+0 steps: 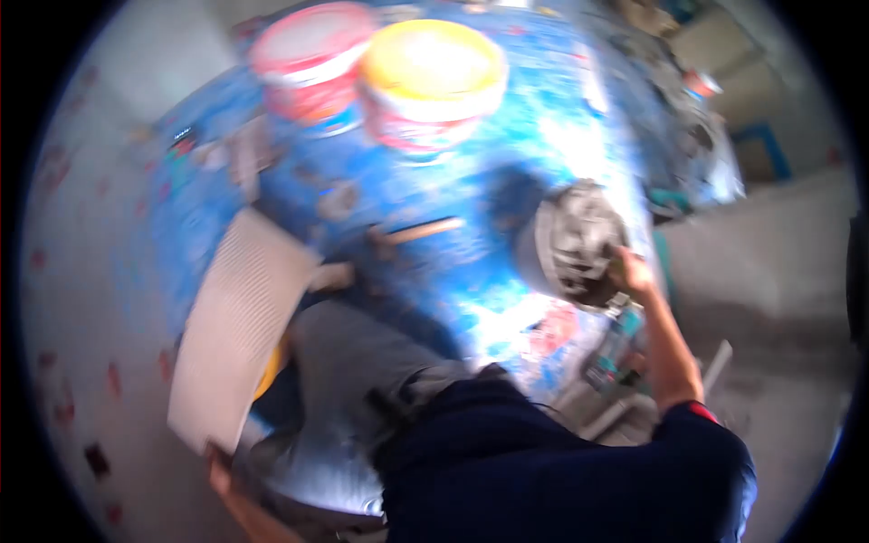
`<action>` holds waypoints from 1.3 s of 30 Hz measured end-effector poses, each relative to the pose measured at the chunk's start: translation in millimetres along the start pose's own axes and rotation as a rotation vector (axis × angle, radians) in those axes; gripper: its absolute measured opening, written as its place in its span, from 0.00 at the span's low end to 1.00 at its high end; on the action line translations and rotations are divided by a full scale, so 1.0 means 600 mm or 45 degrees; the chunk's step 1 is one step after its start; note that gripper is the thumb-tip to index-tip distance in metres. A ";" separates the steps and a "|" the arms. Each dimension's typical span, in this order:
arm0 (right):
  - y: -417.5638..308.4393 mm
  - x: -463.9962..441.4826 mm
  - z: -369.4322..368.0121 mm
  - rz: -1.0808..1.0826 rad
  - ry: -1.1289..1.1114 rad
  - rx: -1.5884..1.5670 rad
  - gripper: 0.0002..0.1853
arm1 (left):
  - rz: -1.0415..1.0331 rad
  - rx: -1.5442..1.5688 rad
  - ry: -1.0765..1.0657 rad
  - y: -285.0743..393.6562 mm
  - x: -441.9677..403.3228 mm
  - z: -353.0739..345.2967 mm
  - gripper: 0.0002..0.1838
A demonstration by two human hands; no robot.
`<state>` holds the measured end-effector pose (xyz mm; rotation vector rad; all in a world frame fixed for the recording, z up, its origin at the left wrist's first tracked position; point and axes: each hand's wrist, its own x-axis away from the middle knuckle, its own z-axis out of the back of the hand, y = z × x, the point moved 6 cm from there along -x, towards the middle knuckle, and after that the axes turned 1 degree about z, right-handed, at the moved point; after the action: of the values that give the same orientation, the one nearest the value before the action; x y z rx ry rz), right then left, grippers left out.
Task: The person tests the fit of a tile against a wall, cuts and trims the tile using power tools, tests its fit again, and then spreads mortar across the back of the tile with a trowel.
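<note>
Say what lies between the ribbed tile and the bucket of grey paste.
In the head view, a wooden-handled tool lies on the blue surface; beside the tile, a pale shape too blurred to identify.

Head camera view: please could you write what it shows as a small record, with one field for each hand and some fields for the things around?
Left hand: the hand holds the near end of a pale ribbed panel
Right hand: the hand is at the rim of a bucket; blur hides the exact grip
Bucket contents: grey paste
Tubs: red-lidded tub beside yellow-lidded tub, at the far side
Between panel and bucket: tool with a wooden handle
Surface: blue, stained
Picture quality: blurred
</note>
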<state>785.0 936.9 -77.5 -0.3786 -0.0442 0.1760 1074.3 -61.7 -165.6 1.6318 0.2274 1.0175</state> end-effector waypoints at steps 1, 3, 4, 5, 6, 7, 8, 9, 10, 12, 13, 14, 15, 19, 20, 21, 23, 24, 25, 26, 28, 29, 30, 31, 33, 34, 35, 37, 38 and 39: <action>0.021 -0.004 -0.005 -0.628 -0.054 -0.689 0.24 | 0.054 -0.418 0.310 -0.004 -0.013 0.059 0.23; -0.045 -0.022 0.016 -1.002 0.103 -0.927 0.24 | -0.158 -0.449 0.414 -0.001 -0.018 0.062 0.21; -0.082 -0.049 0.019 -0.917 0.055 -0.932 0.24 | -0.187 -0.380 0.455 -0.001 -0.014 0.054 0.21; -0.154 -0.078 0.023 -0.815 0.007 -0.930 0.24 | -0.212 -0.315 0.328 0.002 -0.010 0.043 0.21; -0.205 -0.102 0.013 -0.769 -0.001 -0.973 0.25 | -0.252 -0.341 0.436 0.014 0.009 0.017 0.20; -0.267 -0.129 -0.003 -0.751 -0.089 -1.024 0.25 | -0.226 -0.253 0.372 0.009 0.016 0.005 0.18; -0.333 -0.156 -0.022 -0.733 -0.177 -1.066 0.25 | -0.285 -0.177 0.394 0.008 0.026 -0.002 0.18; -0.397 -0.184 -0.047 -0.651 -0.277 -1.131 0.25 | -0.356 -0.167 0.392 0.018 0.040 -0.012 0.17; -0.491 -0.207 -0.062 -0.532 -0.379 -1.164 0.23 | -0.352 -0.057 0.366 0.001 0.032 0.001 0.17; -0.625 -0.248 -0.110 -0.239 -0.607 -1.230 0.19 | -0.431 0.026 0.269 -0.011 0.030 0.008 0.17; -0.700 -0.266 -0.125 0.020 -0.669 -1.147 0.16 | -0.396 -0.006 0.330 -0.007 0.042 0.004 0.17; -0.781 -0.277 -0.127 0.267 -0.700 -1.008 0.15 | -0.358 -0.036 0.395 -0.001 0.056 -0.006 0.16; -0.862 -0.276 -0.116 0.318 -0.649 -0.725 0.14 | -0.378 -0.004 0.431 -0.002 0.062 -0.008 0.17; -1.058 -0.284 -0.203 0.856 -0.122 -0.161 0.22 | -0.467 -0.074 0.544 -0.012 0.078 -0.012 0.25; -1.084 -0.299 -0.267 0.879 -0.232 -0.018 0.25 | -0.466 -0.151 0.576 -0.029 0.067 -0.001 0.29; -1.104 -0.306 -0.312 0.895 -0.335 0.127 0.27 | -0.493 -0.244 0.599 -0.055 0.043 0.012 0.30; -1.138 -0.288 -0.323 0.898 -0.368 0.175 0.27 | -0.493 -0.413 0.648 -0.072 0.037 0.024 0.32; -1.159 -0.282 -0.327 0.895 -0.408 0.219 0.28 | -0.472 -0.388 0.594 -0.045 0.054 0.008 0.32; -1.154 -0.271 -0.307 0.842 -0.280 0.035 0.25 | -0.449 -0.363 0.541 -0.019 0.071 -0.008 0.33; -1.135 -0.290 -0.291 0.825 -0.134 -0.116 0.24 | -0.635 -0.184 0.459 -0.033 0.056 -0.011 0.31; -1.086 -0.319 -0.244 0.964 0.136 -0.170 0.17 | -0.612 -0.748 0.626 0.005 0.090 -0.036 0.23; -1.077 -0.306 -0.179 0.629 -0.159 -0.454 0.12 | -0.445 -0.991 0.692 0.021 0.105 -0.044 0.26; -1.048 -0.312 -0.142 0.684 -0.258 -0.493 0.10 | -0.391 -0.878 0.801 0.020 0.112 -0.043 0.29; -0.988 -0.334 -0.127 0.787 -0.201 -0.468 0.11 | -0.469 -0.735 0.995 0.014 0.118 -0.041 0.31; -0.847 -0.358 -0.093 0.734 -0.218 -0.502 0.13 | -0.530 -0.625 1.000 0.013 0.120 -0.044 0.37; -0.754 -0.374 -0.089 0.651 -0.326 -0.569 0.15 | -0.545 -0.588 1.032 0.008 0.123 -0.043 0.38; -0.675 -0.369 -0.073 0.563 -0.314 -0.543 0.17 | -0.527 -0.589 1.051 0.017 0.140 -0.040 0.38; -0.507 -0.346 -0.045 0.191 -0.244 -0.516 0.20 | -0.396 -0.411 0.959 0.041 0.159 -0.059 0.40; -0.428 -0.331 -0.028 0.037 -0.285 -0.517 0.21 | -0.474 -0.517 1.169 -0.013 0.126 -0.045 0.37; -0.318 -0.319 -0.012 -0.094 -0.039 -0.484 0.22 | -0.472 -0.419 1.107 -0.024 0.124 -0.051 0.35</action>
<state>628.0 725.4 -14.9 -0.7522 -0.1222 0.0997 1103.1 11.1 -141.9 0.7336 0.8566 1.3298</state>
